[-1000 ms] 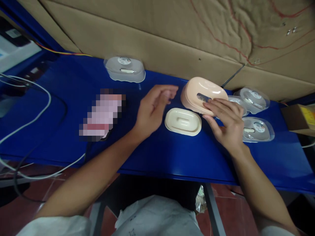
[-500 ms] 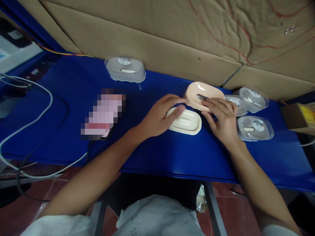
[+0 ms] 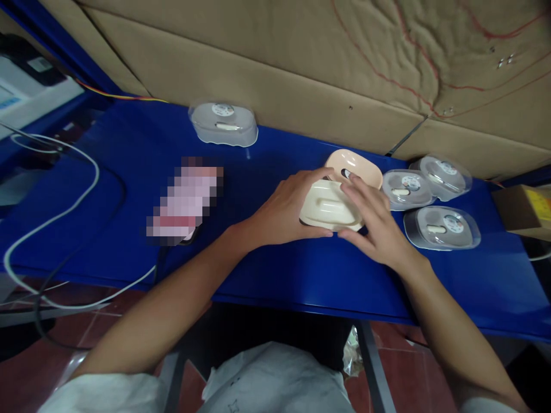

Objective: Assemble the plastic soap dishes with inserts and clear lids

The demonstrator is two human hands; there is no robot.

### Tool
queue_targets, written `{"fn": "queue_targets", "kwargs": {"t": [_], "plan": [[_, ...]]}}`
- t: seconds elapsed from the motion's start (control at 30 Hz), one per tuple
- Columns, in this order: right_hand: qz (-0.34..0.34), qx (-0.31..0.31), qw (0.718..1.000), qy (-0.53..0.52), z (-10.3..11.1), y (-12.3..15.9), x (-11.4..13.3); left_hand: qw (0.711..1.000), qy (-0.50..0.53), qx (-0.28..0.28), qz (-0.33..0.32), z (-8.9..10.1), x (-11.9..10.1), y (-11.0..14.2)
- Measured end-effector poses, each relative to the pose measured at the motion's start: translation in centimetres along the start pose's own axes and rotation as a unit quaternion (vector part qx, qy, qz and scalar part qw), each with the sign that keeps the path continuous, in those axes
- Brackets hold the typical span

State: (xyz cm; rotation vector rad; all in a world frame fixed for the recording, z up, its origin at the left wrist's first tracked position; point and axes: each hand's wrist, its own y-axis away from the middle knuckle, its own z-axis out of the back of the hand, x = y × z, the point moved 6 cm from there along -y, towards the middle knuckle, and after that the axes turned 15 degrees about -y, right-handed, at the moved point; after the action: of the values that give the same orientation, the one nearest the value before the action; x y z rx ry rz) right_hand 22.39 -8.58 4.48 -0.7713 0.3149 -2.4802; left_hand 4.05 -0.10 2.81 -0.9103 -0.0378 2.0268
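Note:
Both hands are on a cream oval plastic dish point(image 3: 333, 209) with a raised ridge along its middle. My left hand point(image 3: 286, 209) grips its left end, thumb along the near side and fingers at the far side. At the right end, my right hand point(image 3: 374, 221) is closed on the rim, its fingers over the far edge and thumb at the near edge. The dish looks tilted and raised off the table. Just behind it sits a peach oval plastic piece point(image 3: 365, 166) with a slot in its top, partly hidden by my fingers and the dish.
Several clear-lidded oval boxes point(image 3: 443, 226) stand at the right, and another such box point(image 3: 224, 129) is at the back left. A phone point(image 3: 187, 198), blurred out, lies left on the blue table point(image 3: 258, 269). White cable point(image 3: 17, 246) loops at far left; a cardboard box point(image 3: 520, 209) is far right.
My right hand has left the peach piece and taken hold of the cream dish. My left hand now grips the dish too, which has risen and tilted.

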Motion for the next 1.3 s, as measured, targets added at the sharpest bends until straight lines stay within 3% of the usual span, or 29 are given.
{"fn": "queue_targets", "kwargs": {"t": [0.1, 0.23, 0.3, 0.37, 0.47, 0.53, 0.6, 0.77, 0.87, 1.03, 1.13, 1.3], "plan": [[0.014, 0.027, 0.999, -0.042, -0.3, -0.1, 0.9, 0.994, 0.105, -0.035, 0.004, 0.5, -0.2, 0.0], [0.023, -0.038, 0.997, -0.057, 0.4, 0.0, 0.5, 0.956, 0.282, -0.003, 0.086, 0.2, -0.4, 0.0], [0.028, -0.071, 0.996, -0.053, 0.5, 0.0, 0.5, 0.903, 0.399, 0.002, 0.159, -0.1, -0.3, 0.0], [0.039, -0.096, 0.994, -0.041, 0.4, -0.1, 0.8, 0.833, 0.500, -0.004, 0.237, -0.8, -0.1, 0.1], [0.032, -0.100, 0.994, -0.005, 0.0, -0.3, 1.1, 0.741, 0.589, 0.021, 0.321, -2.2, -0.1, 0.2], [0.005, -0.082, 0.996, 0.026, 0.0, -0.4, 0.7, 0.699, 0.620, 0.023, 0.356, -2.6, 0.2, 0.3], [-0.032, -0.070, 0.995, 0.062, 0.3, -0.2, -0.5, 0.674, 0.635, -0.017, 0.377, -2.1, 0.8, 0.3], [-0.099, -0.063, 0.985, 0.129, 0.6, 0.3, -4.0, 0.679, 0.628, -0.149, 0.351, 1.4, 2.5, 0.1], [-0.104, -0.085, 0.984, 0.115, 0.5, 0.2, -4.9, 0.688, 0.616, -0.176, 0.342, 2.5, 3.0, 0.1], [-0.115, -0.190, 0.971, 0.092, 2.0, 0.2, -3.9, 0.705, 0.610, -0.144, 0.331, 1.6, 2.6, 0.1], [-0.072, -0.230, 0.967, 0.076, 2.7, 0.2, -1.8, 0.722, 0.613, -0.086, 0.310, 0.5, 1.8, -0.1], [0.020, -0.140, 0.989, 0.040, 0.8, -0.3, 1.7, 0.758, 0.599, 0.003, 0.259, -0.9, 0.8, -0.7]]}}
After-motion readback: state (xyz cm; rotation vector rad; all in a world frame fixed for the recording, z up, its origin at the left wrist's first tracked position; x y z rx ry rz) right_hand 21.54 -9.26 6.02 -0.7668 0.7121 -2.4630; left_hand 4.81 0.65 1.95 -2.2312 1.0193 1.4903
